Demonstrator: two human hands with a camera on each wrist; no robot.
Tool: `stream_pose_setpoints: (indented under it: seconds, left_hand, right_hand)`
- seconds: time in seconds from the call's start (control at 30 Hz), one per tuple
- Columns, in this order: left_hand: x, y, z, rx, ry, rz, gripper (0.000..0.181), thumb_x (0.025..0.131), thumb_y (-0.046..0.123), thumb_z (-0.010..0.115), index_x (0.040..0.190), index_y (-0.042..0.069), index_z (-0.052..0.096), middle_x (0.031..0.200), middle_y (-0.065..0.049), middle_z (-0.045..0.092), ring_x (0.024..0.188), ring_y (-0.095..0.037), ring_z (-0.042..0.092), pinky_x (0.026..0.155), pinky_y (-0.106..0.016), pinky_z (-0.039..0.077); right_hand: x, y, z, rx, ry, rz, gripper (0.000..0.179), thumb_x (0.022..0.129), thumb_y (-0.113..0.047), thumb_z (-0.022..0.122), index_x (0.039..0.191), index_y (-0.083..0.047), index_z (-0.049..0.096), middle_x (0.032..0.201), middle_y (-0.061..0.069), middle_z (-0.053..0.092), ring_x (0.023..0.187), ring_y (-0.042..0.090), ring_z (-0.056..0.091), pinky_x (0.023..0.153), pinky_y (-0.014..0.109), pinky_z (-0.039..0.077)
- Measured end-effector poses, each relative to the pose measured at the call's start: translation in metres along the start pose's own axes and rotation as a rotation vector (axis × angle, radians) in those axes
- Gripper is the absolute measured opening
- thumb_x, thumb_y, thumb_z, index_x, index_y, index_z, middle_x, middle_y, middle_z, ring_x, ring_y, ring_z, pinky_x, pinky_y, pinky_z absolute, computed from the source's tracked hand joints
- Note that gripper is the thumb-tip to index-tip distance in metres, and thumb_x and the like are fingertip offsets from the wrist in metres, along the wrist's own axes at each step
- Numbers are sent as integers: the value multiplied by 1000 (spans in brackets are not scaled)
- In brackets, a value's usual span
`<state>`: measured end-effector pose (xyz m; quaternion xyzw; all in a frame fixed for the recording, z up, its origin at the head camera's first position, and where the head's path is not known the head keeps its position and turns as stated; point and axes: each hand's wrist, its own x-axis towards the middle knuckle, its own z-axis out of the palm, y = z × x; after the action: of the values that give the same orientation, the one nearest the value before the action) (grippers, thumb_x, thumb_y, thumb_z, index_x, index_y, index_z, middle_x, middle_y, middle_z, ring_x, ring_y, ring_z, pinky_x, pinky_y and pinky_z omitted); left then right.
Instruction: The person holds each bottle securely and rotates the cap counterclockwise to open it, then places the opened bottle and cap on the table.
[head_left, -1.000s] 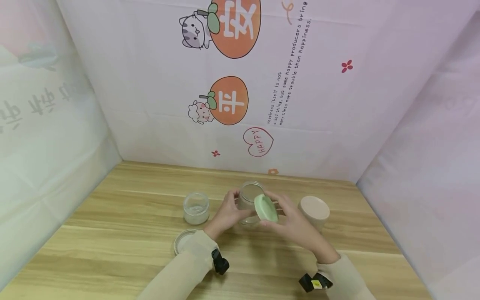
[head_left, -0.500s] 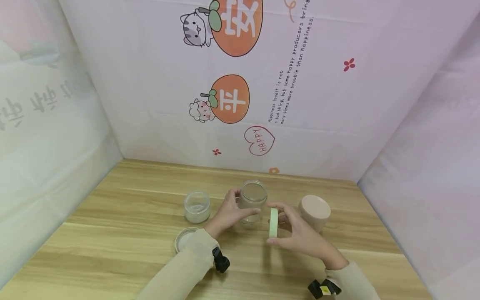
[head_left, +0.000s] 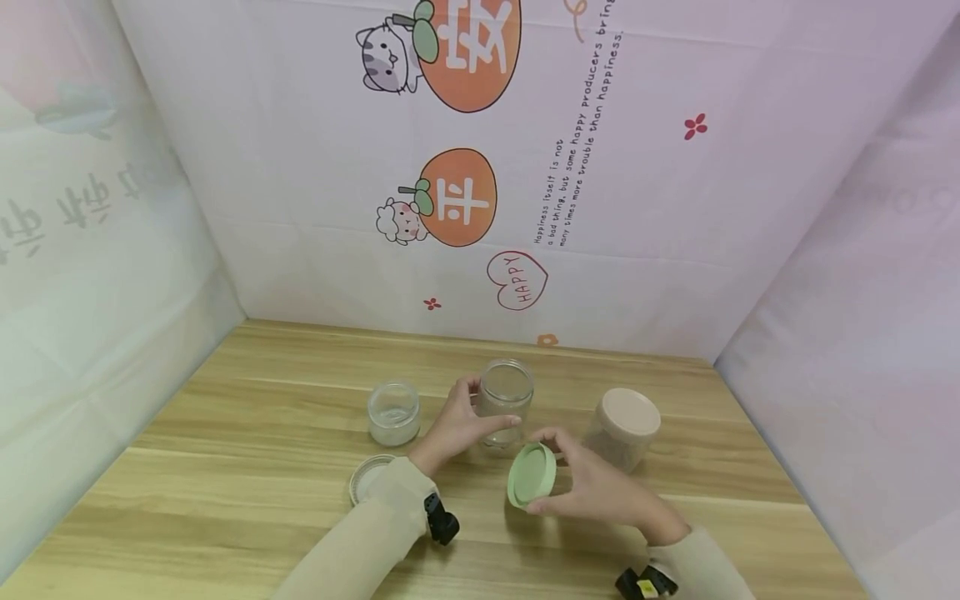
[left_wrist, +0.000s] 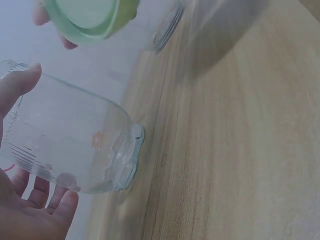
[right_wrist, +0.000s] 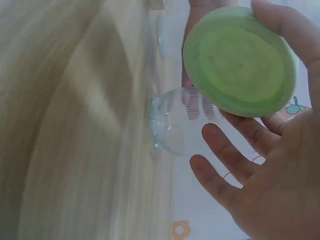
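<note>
A clear, uncapped glass jar [head_left: 504,398] stands on the wooden table. My left hand [head_left: 456,427] holds it around the side; in the left wrist view the thumb lies near the rim of the jar [left_wrist: 75,135] and the fingers are on the other side. In front of the jar and to its right, my right hand [head_left: 600,487] pinches a round green lid [head_left: 531,477] by its edge between thumb and fingers. The lid is raised and tilted, one face toward the head camera. In the right wrist view, the other fingers spread below the lid [right_wrist: 240,62].
To the left stands a small open glass jar [head_left: 393,427]. A pale round lid [head_left: 367,479] lies in front of it, partly covered by the left sleeve. A jar with a beige lid [head_left: 628,415] stands just beyond the right hand. A printed cloth [head_left: 622,308] rises behind the table.
My right hand has drawn the green lid away from the jar and toward me, turning it through edge-on until a face shows. The left hand and jar have stayed in place.
</note>
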<state>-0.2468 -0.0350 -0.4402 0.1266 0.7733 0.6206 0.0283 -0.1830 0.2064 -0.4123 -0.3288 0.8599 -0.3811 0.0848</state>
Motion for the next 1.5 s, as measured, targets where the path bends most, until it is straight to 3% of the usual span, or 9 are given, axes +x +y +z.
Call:
stream_pose_setpoints:
  seconds: [0.23,0.47,0.7,1.0,1.5]
  left_hand:
    - [0,0,0,9,1,-16,92,79,39,86,145,4,33,139,-14,40,130,-35,45,105,-52,41]
    - [0,-2,0,14,5,-20,93,79,41,86,145,3,32,141,-16,39,131,-36,44,106,-52,41]
    - [1,-4,0,10,4,-21,92,79,42,86,145,5,33,141,-14,38,131,-35,43,106,-52,40]
    - [1,-1,0,22,4,-26,92,79,41,86,144,4,34,142,-14,39,132,-35,42,106,-52,40]
    - [2,-3,1,17,4,-11,89,80,40,85,144,3,34,140,-15,40,131,-35,43,106,-53,40]
  right_hand:
    - [2,8,10,71,-101,35,78,80,-46,83,138,-13,41,126,-5,56,120,25,55,98,48,48]
    - [5,19,21,49,-114,2,78,80,-48,83,137,-14,41,129,-5,55,119,20,55,99,47,46]
    - [7,21,27,59,-148,34,78,84,-47,79,141,-15,37,130,-5,54,121,18,54,101,46,45]
    - [12,23,31,-116,-109,23,93,80,-58,78,153,-15,38,151,4,43,138,28,40,109,58,35]
    - [15,16,42,-227,-80,79,90,75,-63,79,148,-17,50,145,1,51,131,31,44,103,59,38]
